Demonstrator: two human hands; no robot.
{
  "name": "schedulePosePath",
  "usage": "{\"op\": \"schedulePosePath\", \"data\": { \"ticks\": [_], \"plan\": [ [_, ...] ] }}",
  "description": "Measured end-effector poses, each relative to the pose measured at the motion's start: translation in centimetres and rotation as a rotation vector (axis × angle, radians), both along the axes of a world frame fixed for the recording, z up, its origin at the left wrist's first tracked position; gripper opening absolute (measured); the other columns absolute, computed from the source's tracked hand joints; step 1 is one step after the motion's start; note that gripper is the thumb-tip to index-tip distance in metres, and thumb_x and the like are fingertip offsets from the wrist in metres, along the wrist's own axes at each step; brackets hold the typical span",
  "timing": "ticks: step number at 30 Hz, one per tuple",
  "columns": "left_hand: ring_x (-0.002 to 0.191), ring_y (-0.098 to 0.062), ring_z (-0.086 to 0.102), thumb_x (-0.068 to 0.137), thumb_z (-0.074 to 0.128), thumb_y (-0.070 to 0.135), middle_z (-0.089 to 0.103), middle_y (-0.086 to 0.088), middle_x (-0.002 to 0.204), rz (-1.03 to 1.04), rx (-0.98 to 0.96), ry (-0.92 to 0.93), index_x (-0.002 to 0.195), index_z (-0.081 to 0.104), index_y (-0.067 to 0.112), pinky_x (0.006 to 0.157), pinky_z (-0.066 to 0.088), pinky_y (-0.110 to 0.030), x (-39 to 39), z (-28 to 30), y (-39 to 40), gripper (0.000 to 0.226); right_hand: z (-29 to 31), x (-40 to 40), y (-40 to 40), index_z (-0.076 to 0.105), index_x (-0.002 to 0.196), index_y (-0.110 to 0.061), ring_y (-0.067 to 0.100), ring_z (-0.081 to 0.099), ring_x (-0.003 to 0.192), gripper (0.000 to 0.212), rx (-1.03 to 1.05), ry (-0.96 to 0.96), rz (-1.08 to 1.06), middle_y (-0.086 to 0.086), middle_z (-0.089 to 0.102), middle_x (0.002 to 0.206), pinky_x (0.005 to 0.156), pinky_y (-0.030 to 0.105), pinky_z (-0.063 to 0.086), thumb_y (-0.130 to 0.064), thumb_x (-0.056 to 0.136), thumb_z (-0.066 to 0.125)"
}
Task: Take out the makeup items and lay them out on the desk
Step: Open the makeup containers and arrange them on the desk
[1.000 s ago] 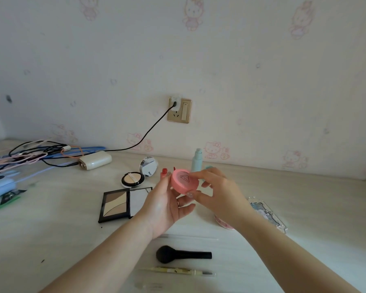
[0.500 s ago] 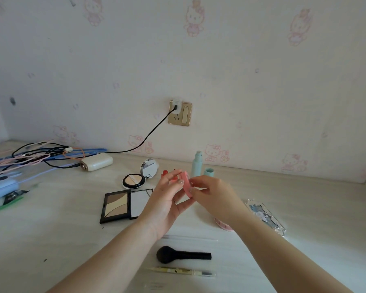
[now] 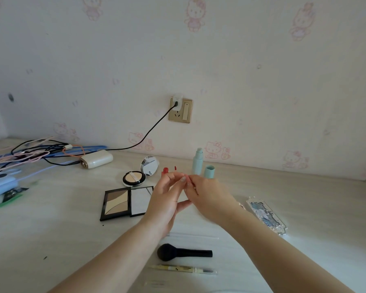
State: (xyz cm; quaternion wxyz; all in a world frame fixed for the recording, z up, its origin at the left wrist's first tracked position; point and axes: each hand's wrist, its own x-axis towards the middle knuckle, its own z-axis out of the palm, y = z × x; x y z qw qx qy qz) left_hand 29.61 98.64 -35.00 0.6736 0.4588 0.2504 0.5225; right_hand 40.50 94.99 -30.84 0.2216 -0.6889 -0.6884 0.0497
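My left hand point(image 3: 167, 197) and my right hand point(image 3: 209, 197) meet above the middle of the desk point(image 3: 51, 229). Between them sits the pink round compact point(image 3: 195, 190), turned edge-on. Only a thin reddish edge of it shows. My left fingertips and thumb span it, and my right hand curls over it from the right. Laid out on the desk are an open contour palette point(image 3: 116, 203), an open powder compact point(image 3: 134, 178), a red lipstick point(image 3: 165, 170), a mint bottle point(image 3: 197, 161) with its cap point(image 3: 209, 171), a black brush point(image 3: 183, 252) and a yellow pen point(image 3: 184, 269).
A clear glittery case point(image 3: 266, 216) lies to the right of my hands. A white power bank point(image 3: 96, 159) and tangled cables point(image 3: 30, 153) fill the back left, with one cable running to the wall socket point(image 3: 180, 109). A blue case point(image 3: 0, 185) sits at the left edge.
The pink compact went from facing me to edge-on, and is now almost hidden between my hands. Both hands drew closer together and slightly lower.
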Motion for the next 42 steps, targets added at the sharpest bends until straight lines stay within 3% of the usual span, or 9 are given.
{"op": "schedulePosePath", "data": {
  "ticks": [4, 8, 11, 15, 21, 27, 31, 36, 42],
  "plan": [
    [0.107, -0.018, 0.060, 0.094, 0.054, 0.013, 0.063, -0.010, 0.112, 0.000, -0.012, -0.012, 0.086, 0.066, 0.020, 0.073, 0.056, -0.037, 0.2, 0.1, 0.0, 0.015, 0.0, -0.1, 0.1, 0.055, 0.111, -0.014, 0.025, 0.055, 0.067, 0.040, 0.022, -0.061, -0.026, 0.006, 0.059, 0.077, 0.060, 0.032, 0.044, -0.039, 0.100, 0.026],
    [0.098, -0.023, 0.063, 0.097, 0.049, 0.015, 0.069, -0.005, 0.093, -0.042, -0.118, -0.097, 0.099, 0.063, 0.014, 0.081, 0.056, -0.048, -0.2, 0.3, 0.2, 0.014, 0.3, 1.5, 0.3, 0.057, 0.103, -0.016, 0.023, 0.066, 0.086, 0.030, -0.031, 0.342, -0.026, 0.006, 0.069, 0.092, 0.076, 0.043, 0.056, -0.025, 0.098, 0.029],
    [0.095, -0.025, 0.062, 0.099, 0.043, 0.019, 0.066, -0.004, 0.101, -0.062, -0.214, -0.072, 0.112, 0.062, 0.014, 0.078, 0.057, -0.046, -0.5, 0.5, 0.7, 0.023, 0.2, 2.4, 0.7, 0.055, 0.107, -0.021, 0.009, 0.066, 0.081, 0.028, -0.089, 0.599, -0.066, -0.005, 0.064, 0.089, 0.073, 0.036, 0.059, -0.016, 0.098, 0.029],
    [0.105, -0.023, 0.061, 0.097, 0.047, 0.027, 0.061, -0.005, 0.112, -0.065, -0.216, 0.123, 0.118, 0.060, 0.016, 0.079, 0.058, -0.042, -0.6, 0.0, 1.1, 0.026, -0.5, 3.7, 1.4, 0.057, 0.110, -0.008, 0.020, 0.068, 0.078, 0.028, -0.165, 0.855, -0.173, 0.007, 0.067, 0.091, 0.066, 0.035, 0.059, -0.011, 0.097, 0.032],
    [0.113, -0.008, 0.054, 0.074, 0.077, 0.034, 0.057, 0.007, 0.120, 0.129, 0.475, 0.976, 0.128, 0.054, 0.017, 0.095, 0.039, -0.022, -1.3, -1.8, 3.0, 0.061, -1.6, 4.8, 2.5, 0.058, 0.103, -0.010, 0.021, 0.068, 0.073, 0.026, -0.180, 0.860, -0.204, 0.011, 0.069, 0.093, 0.062, 0.033, 0.059, -0.011, 0.097, 0.033],
    [0.112, -0.018, 0.053, 0.052, 0.043, 0.076, 0.062, 0.007, 0.114, 0.197, 0.729, 1.287, 0.111, 0.064, 0.026, 0.092, 0.043, -0.034, -2.2, -2.1, 4.5, 0.080, -2.5, 5.3, 4.3, 0.063, 0.101, -0.008, 0.023, 0.063, 0.082, 0.028, -0.156, 0.612, -0.204, 0.008, 0.068, 0.092, 0.071, 0.032, 0.046, -0.008, 0.092, 0.037],
    [0.112, -0.019, 0.053, 0.065, 0.048, 0.062, 0.063, 0.007, 0.113, 0.182, 0.827, 1.461, 0.115, 0.063, 0.028, 0.090, 0.038, -0.031, -2.3, -2.4, 5.9, 0.062, -3.3, 5.4, 6.0, 0.063, 0.107, -0.008, 0.023, 0.067, 0.088, 0.029, -0.191, 0.606, -0.207, 0.003, 0.067, 0.086, 0.080, 0.035, 0.054, -0.007, 0.092, 0.038],
    [0.106, -0.022, 0.056, 0.078, 0.058, 0.052, 0.066, 0.004, 0.106, 0.173, 0.909, 1.545, 0.114, 0.059, 0.027, 0.080, 0.037, -0.031, -2.2, -2.8, 7.4, 0.044, -4.1, 5.2, 7.5, 0.059, 0.115, -0.016, 0.015, 0.059, 0.071, 0.033, -0.202, 0.566, -0.238, -0.002, 0.062, 0.080, 0.056, 0.023, 0.045, -0.009, 0.091, 0.039],
    [0.106, -0.024, 0.054, 0.081, 0.057, 0.054, 0.066, 0.001, 0.102, 0.177, 0.957, 1.634, 0.110, 0.059, 0.025, 0.087, 0.039, -0.035, -2.0, -3.0, 8.0, 0.041, -4.7, 5.3, 8.4, 0.062, 0.112, -0.013, 0.018, 0.060, 0.079, 0.030, -0.212, 0.504, -0.208, -0.006, 0.058, 0.075, 0.074, 0.033, 0.050, -0.011, 0.092, 0.040]
  ]
}}
